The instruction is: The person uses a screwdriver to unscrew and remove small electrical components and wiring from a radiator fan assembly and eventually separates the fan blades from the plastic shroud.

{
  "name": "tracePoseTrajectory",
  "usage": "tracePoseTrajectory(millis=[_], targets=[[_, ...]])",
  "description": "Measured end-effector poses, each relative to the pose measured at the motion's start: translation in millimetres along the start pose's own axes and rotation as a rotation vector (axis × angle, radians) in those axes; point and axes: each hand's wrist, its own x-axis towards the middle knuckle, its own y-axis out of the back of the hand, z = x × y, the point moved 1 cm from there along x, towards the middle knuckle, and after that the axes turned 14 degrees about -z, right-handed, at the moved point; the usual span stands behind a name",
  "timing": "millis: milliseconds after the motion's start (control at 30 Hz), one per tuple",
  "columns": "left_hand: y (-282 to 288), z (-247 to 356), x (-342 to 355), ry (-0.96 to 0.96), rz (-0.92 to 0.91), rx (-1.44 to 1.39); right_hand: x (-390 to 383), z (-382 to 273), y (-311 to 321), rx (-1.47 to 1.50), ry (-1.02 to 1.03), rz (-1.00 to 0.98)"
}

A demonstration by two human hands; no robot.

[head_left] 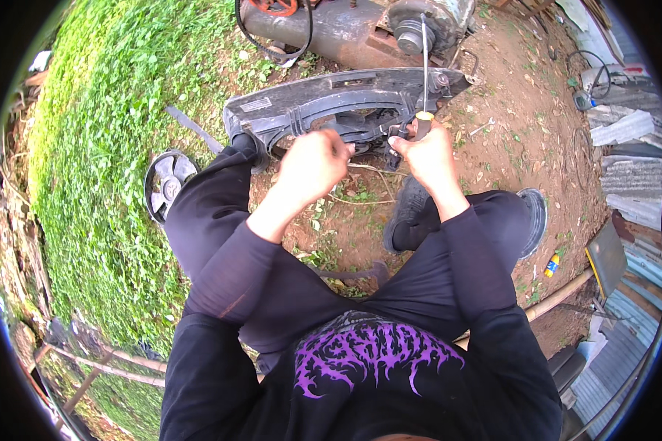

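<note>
My right hand grips a screwdriver by its yellow and dark handle, its long shaft pointing up and away from me, with a small black part at my fingertips. My left hand is curled at the lower opening of a large dusty black plastic shroud; what its fingertips hold is hidden. The shroud lies between my feet, with dark inner parts in its round opening. A thin pale cable hangs below it.
A rusty tank machine with a pulley stands beyond. A loose fan and dark strip lie left on grass. Corrugated sheets, a bamboo pole and a small yellow bottle lie right on dirt.
</note>
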Motion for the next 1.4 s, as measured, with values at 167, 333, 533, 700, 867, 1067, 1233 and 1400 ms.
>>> tracePoseTrajectory(millis=[167,333,533,700,867,1067,1233,1400], targets=[[91,13,23,-0.267,0.458,0.291,-2,7,9,0.067,-0.092,-0.082],[103,-13,52,-0.018,0.146,0.227,-3,22,30,-0.021,-0.145,-0.14],[110,-21,56,-0.068,0.168,0.177,-3,29,41,-0.297,-0.302,-0.083],[119,-23,52,0.023,0.2,0.192,9,41,29,-0.359,-0.281,0.031],[124,-65,52,0.075,0.228,0.257,2,13,27,-0.387,-0.237,0.043],[128,-43,44,0.04,0.179,0.336,-7,-13,74,-0.284,-0.075,0.282],[136,-40,36,0.031,0.084,0.295,22,-84,66,-0.374,0.279,0.144],[133,-53,31,0.014,0.112,0.303,86,-108,19,-0.483,0.491,-0.203]])
